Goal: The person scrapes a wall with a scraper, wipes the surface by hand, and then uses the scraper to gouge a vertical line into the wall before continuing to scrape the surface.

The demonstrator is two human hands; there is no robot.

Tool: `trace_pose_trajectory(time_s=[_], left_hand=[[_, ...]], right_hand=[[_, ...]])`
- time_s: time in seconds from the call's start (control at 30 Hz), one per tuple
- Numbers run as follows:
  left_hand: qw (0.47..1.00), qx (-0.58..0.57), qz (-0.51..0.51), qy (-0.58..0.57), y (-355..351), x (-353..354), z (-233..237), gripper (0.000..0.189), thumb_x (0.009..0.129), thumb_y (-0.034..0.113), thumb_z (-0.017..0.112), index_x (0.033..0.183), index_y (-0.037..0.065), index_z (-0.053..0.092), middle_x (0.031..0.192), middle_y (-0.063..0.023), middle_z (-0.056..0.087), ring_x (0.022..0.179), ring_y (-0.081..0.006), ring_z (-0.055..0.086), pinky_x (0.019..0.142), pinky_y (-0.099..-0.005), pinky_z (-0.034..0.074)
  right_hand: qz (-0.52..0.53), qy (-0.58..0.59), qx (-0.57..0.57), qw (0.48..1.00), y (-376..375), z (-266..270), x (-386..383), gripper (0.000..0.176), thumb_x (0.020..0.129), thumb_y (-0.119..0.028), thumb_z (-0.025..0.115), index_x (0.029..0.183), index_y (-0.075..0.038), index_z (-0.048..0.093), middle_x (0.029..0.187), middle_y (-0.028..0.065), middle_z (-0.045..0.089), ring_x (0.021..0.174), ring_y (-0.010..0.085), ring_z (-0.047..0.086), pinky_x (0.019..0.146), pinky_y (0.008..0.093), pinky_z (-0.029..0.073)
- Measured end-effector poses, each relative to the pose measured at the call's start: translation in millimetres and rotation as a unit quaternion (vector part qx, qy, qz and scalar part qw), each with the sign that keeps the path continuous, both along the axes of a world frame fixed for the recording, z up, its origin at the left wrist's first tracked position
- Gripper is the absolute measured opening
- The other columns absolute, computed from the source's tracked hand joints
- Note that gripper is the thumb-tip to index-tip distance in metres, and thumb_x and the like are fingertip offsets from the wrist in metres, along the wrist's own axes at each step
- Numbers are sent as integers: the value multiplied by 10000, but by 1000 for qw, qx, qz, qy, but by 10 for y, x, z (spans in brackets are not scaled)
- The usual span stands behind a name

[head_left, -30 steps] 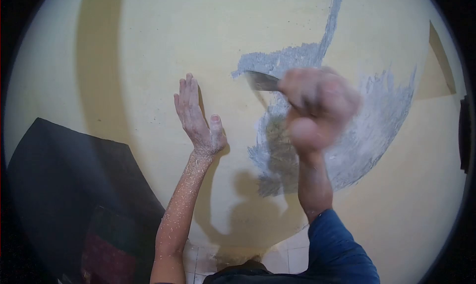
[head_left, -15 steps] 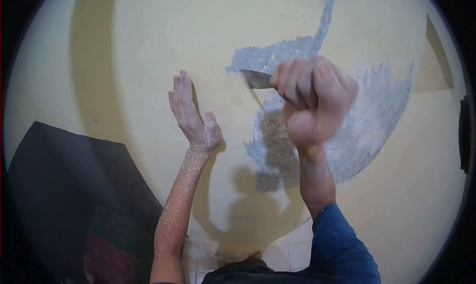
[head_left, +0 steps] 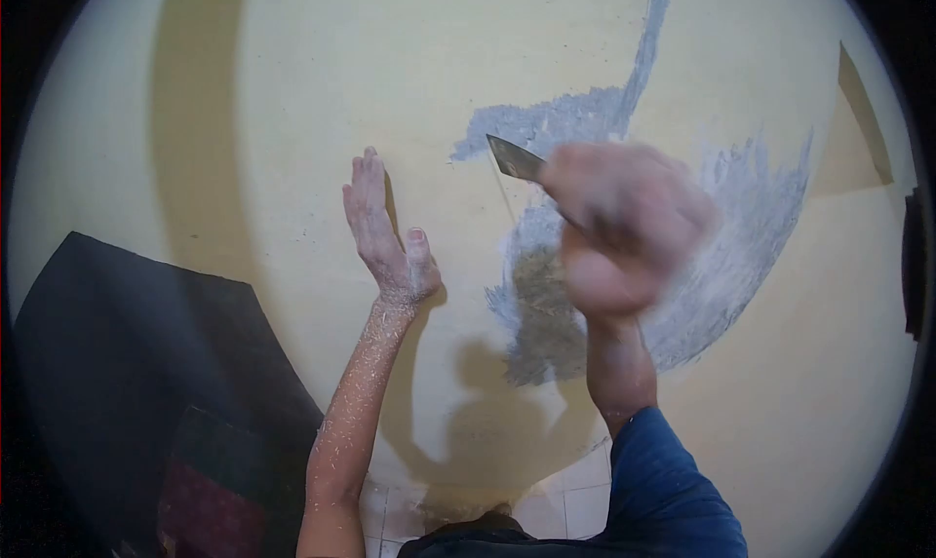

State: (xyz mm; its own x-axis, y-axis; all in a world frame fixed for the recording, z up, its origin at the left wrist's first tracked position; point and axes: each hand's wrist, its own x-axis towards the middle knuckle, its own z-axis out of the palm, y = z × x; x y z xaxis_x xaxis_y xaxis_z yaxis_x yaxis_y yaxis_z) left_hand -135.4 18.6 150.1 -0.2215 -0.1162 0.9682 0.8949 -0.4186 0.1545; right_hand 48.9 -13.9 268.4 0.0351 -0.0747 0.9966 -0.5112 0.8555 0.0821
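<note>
My left hand (head_left: 375, 231) lies flat against the cream wall (head_left: 322, 61), fingers pointing up and thumb apart. Pale dust and flakes cover its wrist and forearm. Raised in front of the wall, my right hand (head_left: 634, 231) is closed in a fist, blurred by motion. From the fist a scraper (head_left: 515, 158) points up and left, its metal blade with an angled tip. The handle is hidden in my fingers. Behind the blade and hand spreads a rough grey patch (head_left: 746, 236) of bared wall, with a narrow strip running upward.
At the lower left stands a dark grey panel (head_left: 127, 314) with a dark red area (head_left: 210, 509) low on it. Pale floor tiles (head_left: 585, 504) show at the bottom. A dark object (head_left: 914, 266) is at the right edge. Shadows of my body fall on the wall.
My right fist and the scraper have shifted slightly, the blade now tilting more steeply up to the left. My left hand stays flat on the wall. The view has moved a little.
</note>
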Motion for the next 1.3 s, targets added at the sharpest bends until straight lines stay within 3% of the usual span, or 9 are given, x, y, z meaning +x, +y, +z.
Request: trace_pose_trajectory(time_s=[0.17,0.37,0.47,0.53,0.6,0.73,0.9,1.17,1.3], left_hand=[[1000,6,-8,1,6,7,-29,719,980,458,343,1463,-74,333,1512,-247,374,1438,-410,302,1170,-568,141],[1000,8,-1,-3,-15,33,-10,709,983,453,337,1462,-69,337,1511,-250,374,1434,-411,309,1167,-573,147],[1000,12,-5,-1,-5,35,-15,712,985,459,334,1464,-66,335,1511,-249,374,1437,-414,302,1166,-574,150],[1000,16,3,-4,2,4,24,715,987,465,330,1467,-65,332,1510,-249,374,1437,-414,301,1166,-574,148],[1000,2,0,-6,-19,70,-52,709,986,464,322,1462,-61,337,1508,-241,382,1436,-407,305,1170,-565,155],[1000,13,20,-6,7,17,9,697,984,458,307,1455,-54,347,1505,-228,394,1436,-392,311,1176,-547,167],[1000,4,-4,-8,-7,24,-24,714,984,459,330,1463,-69,339,1509,-250,377,1436,-408,306,1166,-570,155],[1000,14,-16,-14,-4,28,-18,708,979,446,342,1460,-74,341,1505,-249,383,1437,-406,307,1166,-568,157],[1000,12,-10,-10,8,29,-6,705,983,455,324,1456,-68,348,1504,-246,387,1434,-403,312,1169,-559,167]], right_hand=[[-24,-53,-72,996,60,-2,-131,381,917,-276,404,589,-137,270,494,-15,294,431,134,241,464,327,281],[-235,89,156,955,170,-4,-103,314,937,-145,376,638,-70,439,521,17,412,449,182,404,493,322,415],[-156,62,119,979,93,18,-98,322,942,-144,385,628,-80,414,514,6,384,453,170,385,489,308,376],[-222,74,136,963,238,63,-196,337,950,-150,379,617,-109,349,507,-14,336,447,147,330,481,314,336],[-190,67,105,974,196,3,-123,354,954,-158,376,608,-128,304,503,-29,303,443,134,287,478,318,308],[137,42,-12,990,-105,37,21,379,957,-195,363,593,-110,302,501,-17,295,442,132,256,475,330,298],[-225,72,137,962,108,87,-118,372,948,-168,373,594,-92,288,505,23,323,441,141,308,462,305,317],[197,28,-12,980,-142,83,61,387,952,-179,359,587,-95,264,524,16,283,441,139,272,455,321,284],[-123,28,32,992,67,85,-73,387,962,-215,345,611,-66,407,552,57,441,463,141,376,489,297,336]])
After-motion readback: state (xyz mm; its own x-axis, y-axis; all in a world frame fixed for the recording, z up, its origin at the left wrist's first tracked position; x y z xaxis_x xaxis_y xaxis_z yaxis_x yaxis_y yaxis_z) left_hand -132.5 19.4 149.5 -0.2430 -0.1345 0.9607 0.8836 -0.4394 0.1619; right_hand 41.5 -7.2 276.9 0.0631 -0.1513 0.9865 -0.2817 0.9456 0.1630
